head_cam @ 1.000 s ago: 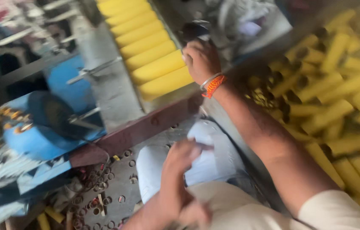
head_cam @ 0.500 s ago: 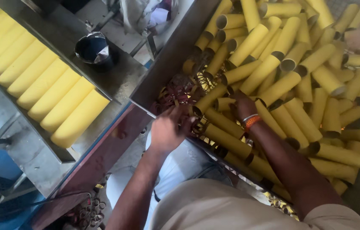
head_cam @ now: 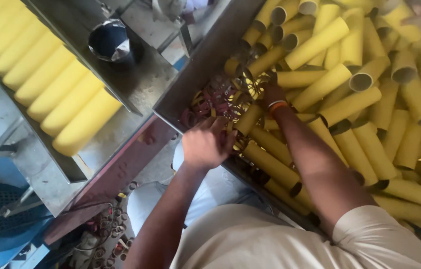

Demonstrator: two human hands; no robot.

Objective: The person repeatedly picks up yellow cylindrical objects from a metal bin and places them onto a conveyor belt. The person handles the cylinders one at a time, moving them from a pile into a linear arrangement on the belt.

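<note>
Tube (head_cam: 248,119): yellow, just right of left hand (head_cam: 205,144) fingers, long axis slanting up-right
L fingers: curled on tube end
R hand (head_cam: 271,94): farther in pile, grip can't tell

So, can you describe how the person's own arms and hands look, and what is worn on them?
Both forearms are bare. The left hand wears nothing that shows. The right hand has an orange band with a thin white edge around the wrist. A short, pale beige sleeve covers the right upper arm. No gloves or rings are visible, though the right fingers are partly hidden.
</note>
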